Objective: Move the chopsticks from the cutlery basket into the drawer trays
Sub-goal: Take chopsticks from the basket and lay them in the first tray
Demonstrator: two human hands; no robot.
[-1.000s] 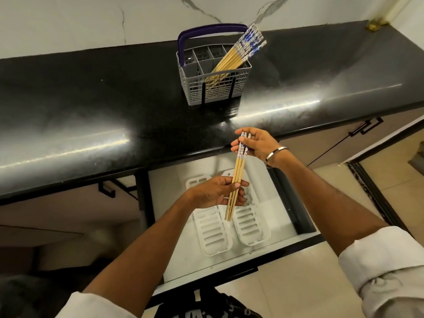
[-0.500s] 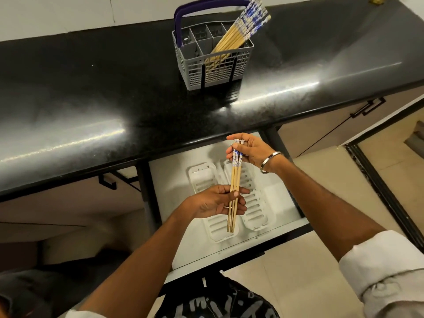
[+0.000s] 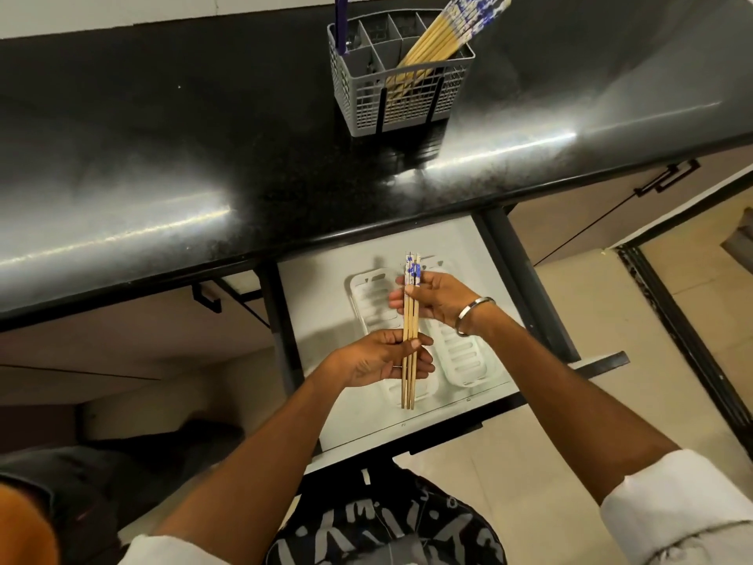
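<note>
A small bundle of wooden chopsticks (image 3: pixel 410 320) with blue-and-white tops is held upright over the open drawer (image 3: pixel 318 303). My right hand (image 3: pixel 438 299) grips the bundle near the patterned tops, and my left hand (image 3: pixel 379 358) grips it lower down. Under them two white slotted trays lie side by side in the drawer: the left tray (image 3: pixel 368 291) and the right tray (image 3: pixel 464 356), both partly hidden by my hands. On the black counter a grey cutlery basket (image 3: pixel 401 99) holds several more chopsticks (image 3: pixel 444 32) leaning to the right.
The black counter (image 3: pixel 163 157) overhangs the back of the drawer. A dark drawer rail (image 3: pixel 525 279) runs along the right side. A cabinet handle (image 3: pixel 668 177) sticks out at the right. Beige floor tiles (image 3: pixel 570 401) lie below.
Both hands have lowered the chopstick bundle closer to the trays in the drawer. The view has tilted downward, so the basket now sits at the top edge.
</note>
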